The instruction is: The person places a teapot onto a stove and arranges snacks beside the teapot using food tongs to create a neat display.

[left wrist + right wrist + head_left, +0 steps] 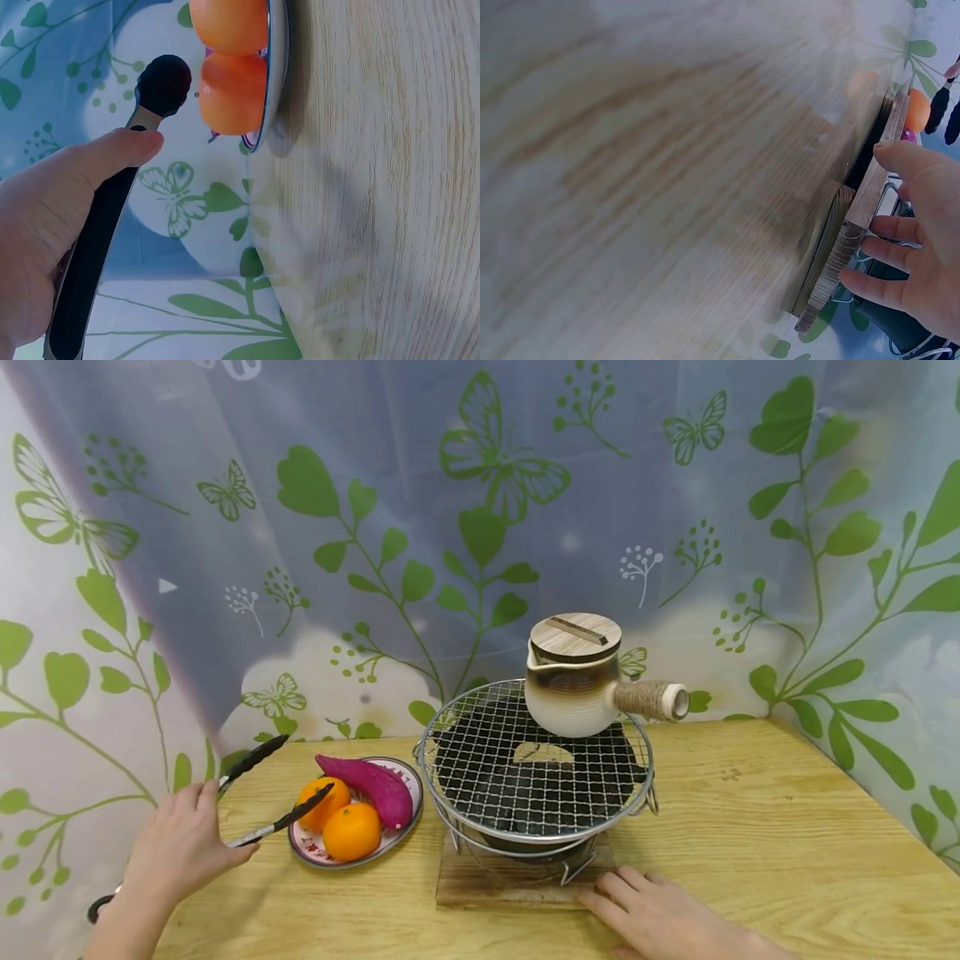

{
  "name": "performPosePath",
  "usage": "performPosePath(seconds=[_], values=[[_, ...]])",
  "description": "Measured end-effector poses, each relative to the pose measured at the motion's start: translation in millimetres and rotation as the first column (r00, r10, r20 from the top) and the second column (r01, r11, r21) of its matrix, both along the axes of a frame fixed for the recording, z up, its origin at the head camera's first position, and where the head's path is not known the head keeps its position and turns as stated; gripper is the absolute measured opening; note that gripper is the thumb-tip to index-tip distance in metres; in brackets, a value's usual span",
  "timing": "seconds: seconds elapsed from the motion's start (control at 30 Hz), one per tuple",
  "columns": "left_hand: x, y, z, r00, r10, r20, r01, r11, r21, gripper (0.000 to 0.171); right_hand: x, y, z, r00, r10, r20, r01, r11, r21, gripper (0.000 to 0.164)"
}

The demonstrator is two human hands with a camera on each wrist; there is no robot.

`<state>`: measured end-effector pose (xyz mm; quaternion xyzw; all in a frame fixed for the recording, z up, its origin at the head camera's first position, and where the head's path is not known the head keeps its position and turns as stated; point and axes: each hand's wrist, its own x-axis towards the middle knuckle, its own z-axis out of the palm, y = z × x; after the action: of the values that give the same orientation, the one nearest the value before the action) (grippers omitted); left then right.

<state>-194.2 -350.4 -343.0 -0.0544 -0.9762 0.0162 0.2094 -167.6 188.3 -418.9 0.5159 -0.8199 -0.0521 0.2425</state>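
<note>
My left hand [176,839] holds a pair of tongs [94,259] with black tips. The tongs are spread and nothing is between their tips. In the head view one tip hangs over an oval plate [417,806] at left. Two orange fruits [351,832] and a purple sweet potato [378,787] lie on that plate. My right hand [652,914] touches the front right corner of a wooden board [517,891], fingers extended and slightly spread in the right wrist view. On the board stands a dark stove topped by a round wire grill [532,837].
A side-handled pot [573,706] with a wooden lid [576,635] sits toward the back right of the grill, its twine-wrapped handle [641,699] pointing right. A leaf-patterned curtain [390,527] hangs behind the wooden table [787,827].
</note>
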Motion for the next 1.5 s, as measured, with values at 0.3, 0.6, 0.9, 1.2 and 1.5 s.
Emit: performPosePath(seconds=[0.3, 0.6, 0.9, 1.2, 1.5], values=[[6.6, 0.4, -1.0, 0.999, -0.034, 0.026, 0.035, 0.998, -0.047, 0.101, -0.2, -0.4, 1.2, 1.000, -0.003, -0.010, 0.003, 1.000, 0.002, 0.066], [5.3, 2.9, -5.8, 0.997, -0.072, 0.006, 0.072, 0.992, -0.103, 0.102, -1.2, -0.9, 2.1, 1.000, -0.005, -0.012, 0.005, 1.000, -0.023, 0.063], [2.2, 2.3, -12.1, 0.994, -0.091, 0.055, 0.094, 0.994, -0.048, 0.096, -1.8, -1.1, 0.9, 1.000, -0.002, -0.031, 0.001, 0.999, -0.034, 0.064], [1.2, 1.5, -18.2, 0.995, -0.088, 0.049, 0.092, 0.992, -0.091, 0.096, -1.2, -0.7, 1.3, 1.000, 0.008, -0.020, -0.008, 1.000, -0.010, 0.067], [-3.1, 7.9, -24.3, 0.994, -0.105, -0.007, 0.102, 0.982, -0.159, 0.096, -0.4, -0.2, 1.9, 1.000, 0.004, 0.017, -0.004, 1.000, -0.001, 0.067]])
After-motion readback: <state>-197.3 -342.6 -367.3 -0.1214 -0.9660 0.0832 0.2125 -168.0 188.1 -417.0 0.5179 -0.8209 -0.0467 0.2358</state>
